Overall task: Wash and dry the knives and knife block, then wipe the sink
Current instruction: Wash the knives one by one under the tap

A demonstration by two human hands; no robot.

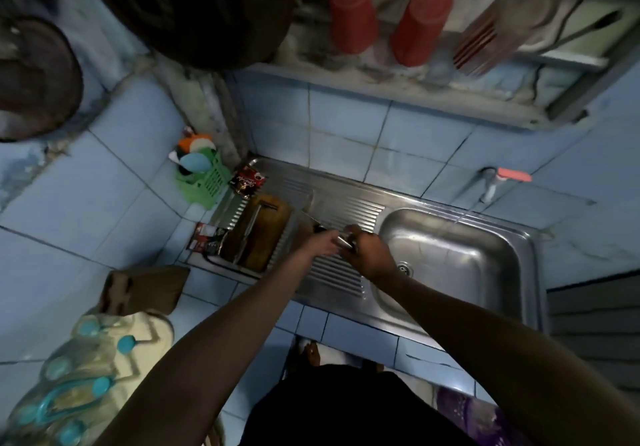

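knife sits between both hands over the ribbed drainboard, probably kept there so drips run off toward the sink. right hand grips it; left hand touches it, its grip unclear. knife block lies just left. basin stands open on the right, tap behind.

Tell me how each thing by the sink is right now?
Steel sink basin: empty, no water pooled.
Pink-handled wall tap: no stream visible.
Brown wooden knife block: lying on the ribbed drainboard, one knife in it.
Silver-handled knife: held over the drainboard.
Left hand: gripping the knife.
Right hand: gripping the knife.
Green plastic basket: upright, holding utensils.
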